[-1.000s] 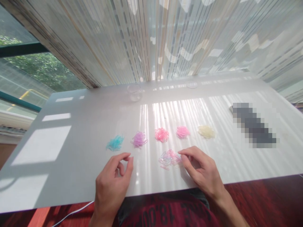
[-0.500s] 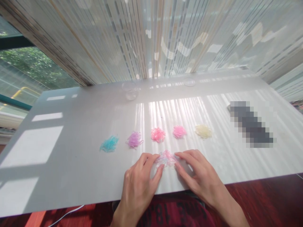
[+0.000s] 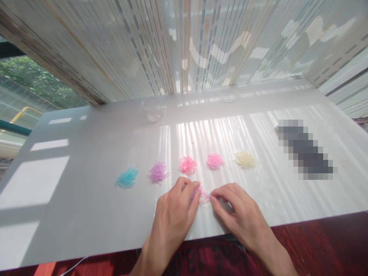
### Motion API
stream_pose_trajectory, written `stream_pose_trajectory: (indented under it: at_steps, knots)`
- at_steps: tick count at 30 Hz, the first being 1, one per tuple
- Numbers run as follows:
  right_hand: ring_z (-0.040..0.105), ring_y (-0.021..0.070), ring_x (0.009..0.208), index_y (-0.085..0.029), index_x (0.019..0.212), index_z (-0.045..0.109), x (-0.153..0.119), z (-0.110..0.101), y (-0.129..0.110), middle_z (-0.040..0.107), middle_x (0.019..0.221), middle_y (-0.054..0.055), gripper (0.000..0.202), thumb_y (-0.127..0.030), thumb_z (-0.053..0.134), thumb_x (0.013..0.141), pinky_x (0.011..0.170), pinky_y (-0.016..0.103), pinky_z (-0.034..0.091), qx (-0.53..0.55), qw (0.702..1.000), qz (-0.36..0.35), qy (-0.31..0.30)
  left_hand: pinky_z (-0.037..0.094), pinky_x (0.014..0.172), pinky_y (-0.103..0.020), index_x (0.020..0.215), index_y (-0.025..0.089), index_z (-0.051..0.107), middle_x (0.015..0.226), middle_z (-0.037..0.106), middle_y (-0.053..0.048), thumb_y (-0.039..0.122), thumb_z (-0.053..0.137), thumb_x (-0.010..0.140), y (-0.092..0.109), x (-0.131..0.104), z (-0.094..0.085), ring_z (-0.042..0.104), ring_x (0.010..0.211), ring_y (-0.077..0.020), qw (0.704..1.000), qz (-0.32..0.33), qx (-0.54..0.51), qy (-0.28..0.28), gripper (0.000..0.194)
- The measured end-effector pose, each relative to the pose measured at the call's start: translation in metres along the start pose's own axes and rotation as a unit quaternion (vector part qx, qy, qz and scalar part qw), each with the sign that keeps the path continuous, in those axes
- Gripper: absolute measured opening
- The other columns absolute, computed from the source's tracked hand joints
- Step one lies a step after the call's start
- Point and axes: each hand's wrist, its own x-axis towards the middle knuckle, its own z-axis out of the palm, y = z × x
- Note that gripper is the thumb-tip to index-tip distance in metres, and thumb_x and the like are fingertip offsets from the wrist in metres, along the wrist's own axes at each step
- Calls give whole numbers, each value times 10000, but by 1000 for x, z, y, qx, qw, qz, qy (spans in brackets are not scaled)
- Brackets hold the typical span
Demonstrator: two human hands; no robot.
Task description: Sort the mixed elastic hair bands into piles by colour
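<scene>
A small mixed heap of thin rubber bands (image 3: 204,196), mostly pale pink, lies between my two hands near the table's front edge. My left hand (image 3: 177,207) has thumb and forefinger closed at the heap's left side, with a bit of purple band showing by the fingertips. At the right side, my right hand (image 3: 240,207) pinches the end of a bluish band. Behind the hands sit separate heaps of bands: turquoise (image 3: 127,178), purple (image 3: 158,172), coral pink (image 3: 188,165), light pink (image 3: 215,161) and pale yellow (image 3: 245,160).
On the white table (image 3: 86,207), a clear round container (image 3: 155,114) stands toward the back, and a clear disc (image 3: 227,96) lies farther right. A blurred-out dark object (image 3: 306,149) rests at the right. A striped curtain (image 3: 161,46) hangs along the back edge.
Both hands have gone from loosely spread fingers around the mixed heap to closed pinches at its sides. The view has shifted slightly, moving the table's contents a little left.
</scene>
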Motion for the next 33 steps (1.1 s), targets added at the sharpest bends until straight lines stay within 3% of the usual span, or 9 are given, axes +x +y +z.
stream_pose_trajectory:
  at_steps: [10,14,24,29,33]
  knots:
    - [643,175,819,-233,989,643,2,-6,2,665,881,24,83,-165,596,989,728,299,531,44,999,4,20,504,608,-211,1031,260,714,970,726,6,229,573,1003,-3,-4,-5,644,656,-103,992,-8,-123,7,147]
    - [649,173,813,-233,982,655,4,-7,2,677,878,26,90,-174,589,996,713,297,535,47,999,4,20,529,641,-207,1011,259,730,944,742,2,243,628,989,-8,-5,-4,651,680,-107,984,-13,-174,34,105]
    - [660,173,831,-224,1032,678,11,-2,3,684,890,30,84,-185,610,1002,747,307,556,55,998,-20,29,540,631,-187,969,207,751,883,755,-22,148,675,955,-15,-7,-3,670,681,-106,970,26,-226,90,97]
    - [680,177,867,-225,1109,682,16,-2,-5,708,942,36,145,-176,652,976,757,299,578,95,995,-38,14,538,637,-178,992,203,753,892,752,-23,127,686,948,-16,-8,-4,669,693,-101,964,41,-245,94,111]
    - [682,165,841,-224,1066,687,20,2,-7,718,922,30,114,-162,640,983,734,285,577,109,992,-57,9,540,656,-171,1029,209,751,914,745,-24,127,679,956,-18,-9,-6,670,724,-97,962,43,-251,95,131]
